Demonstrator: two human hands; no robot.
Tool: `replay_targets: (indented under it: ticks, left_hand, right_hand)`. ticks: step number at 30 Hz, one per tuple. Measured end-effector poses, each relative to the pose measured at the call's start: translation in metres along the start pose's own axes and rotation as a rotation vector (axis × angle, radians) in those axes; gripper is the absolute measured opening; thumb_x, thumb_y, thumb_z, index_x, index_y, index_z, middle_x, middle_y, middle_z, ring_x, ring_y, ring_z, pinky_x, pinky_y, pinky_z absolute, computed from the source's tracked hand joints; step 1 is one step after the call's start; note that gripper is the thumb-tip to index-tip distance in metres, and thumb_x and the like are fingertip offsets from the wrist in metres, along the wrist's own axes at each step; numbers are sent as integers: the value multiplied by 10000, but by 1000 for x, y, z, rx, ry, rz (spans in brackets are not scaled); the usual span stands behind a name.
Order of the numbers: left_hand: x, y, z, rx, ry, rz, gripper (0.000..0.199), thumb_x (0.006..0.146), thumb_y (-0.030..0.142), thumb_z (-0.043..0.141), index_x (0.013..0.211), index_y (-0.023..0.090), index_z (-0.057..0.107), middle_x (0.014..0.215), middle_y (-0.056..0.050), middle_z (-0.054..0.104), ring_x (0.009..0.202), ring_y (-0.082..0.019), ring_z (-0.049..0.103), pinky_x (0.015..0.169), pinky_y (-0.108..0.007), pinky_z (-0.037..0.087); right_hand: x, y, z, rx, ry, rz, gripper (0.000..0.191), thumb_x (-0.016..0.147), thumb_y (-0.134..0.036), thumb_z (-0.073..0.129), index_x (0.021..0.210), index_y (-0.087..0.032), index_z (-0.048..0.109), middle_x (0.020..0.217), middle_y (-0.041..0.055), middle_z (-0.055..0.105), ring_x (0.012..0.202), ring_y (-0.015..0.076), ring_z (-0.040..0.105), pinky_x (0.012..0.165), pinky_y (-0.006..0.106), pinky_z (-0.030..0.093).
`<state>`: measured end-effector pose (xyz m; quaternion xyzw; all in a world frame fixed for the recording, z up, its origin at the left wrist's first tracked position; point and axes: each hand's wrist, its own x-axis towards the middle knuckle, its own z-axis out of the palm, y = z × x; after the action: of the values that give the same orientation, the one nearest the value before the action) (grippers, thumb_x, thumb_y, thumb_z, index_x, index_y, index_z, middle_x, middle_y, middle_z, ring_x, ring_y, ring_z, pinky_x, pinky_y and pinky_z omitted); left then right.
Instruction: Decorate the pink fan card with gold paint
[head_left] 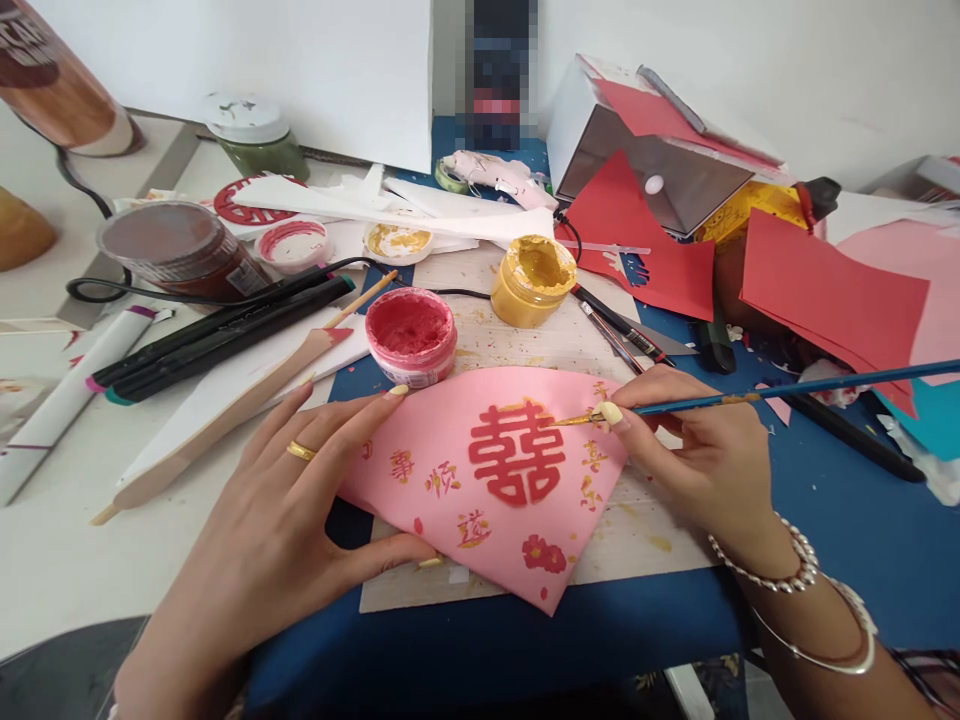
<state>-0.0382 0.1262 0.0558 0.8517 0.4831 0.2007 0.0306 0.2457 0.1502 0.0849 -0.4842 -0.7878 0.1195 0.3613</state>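
Note:
A pink fan-shaped paper (pixel 442 420) lies before me, with a red double-happiness sign edged partly in gold at its centre. Smaller red-and-gold characters and a red flower surround the sign. My left hand (pixel 300 500) holds the paper's left end, index finger at the upper edge and thumb at the lower one. In my right hand (pixel 690 450) is a thin blue paintbrush (pixel 795 387), pinched near its ferrule, its gold-coated tip at the sign's upper right. Just behind the paper stand an open red paint jar (pixel 412 335) and an open yellow paint jar (pixel 534 280).
Black markers (pixel 225 340) and a wooden stick (pixel 240 410) lie at the left. A utility knife (pixel 630 325) rests behind my right hand. Red paper (pixel 832 290), a grey-fronted box (pixel 645 150) and a pink glue gun (pixel 495 175) crowd the back and right.

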Motion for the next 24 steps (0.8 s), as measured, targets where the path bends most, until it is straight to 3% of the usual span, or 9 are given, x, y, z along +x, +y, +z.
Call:
replay_targets:
  ticks: [17, 20, 24]
  left_hand:
    - [-1, -3, -1, 8, 25, 14, 854, 659, 673, 546, 1307, 148, 363, 1213, -119, 534, 1171, -273, 449, 1057, -479, 280]
    - [-2, -4, 1, 19, 17, 12, 887, 641, 692, 545, 1325, 166, 339, 1214, -107, 534, 1160, -267, 457, 1060, -464, 276]
    - [-4, -7, 3, 55, 50, 40, 903, 624, 701, 549, 1337, 197, 320, 1193, -86, 555, 1132, -260, 490, 1067, -448, 269]
  right_hand:
    - [2, -1, -2, -48, 17, 9, 60, 753, -144, 569, 711, -186, 559, 617, -29, 568, 536, 74, 483, 501, 223, 393]
    - [0, -1, -5, -55, 97, 39, 66, 757, -149, 572, 709, -192, 561, 629, -31, 568, 553, 78, 495, 518, 229, 398]
    - [5, -3, -20, -121, 304, 95, 54, 775, -183, 581, 733, -216, 584, 658, -29, 589, 589, 96, 525, 538, 248, 400]
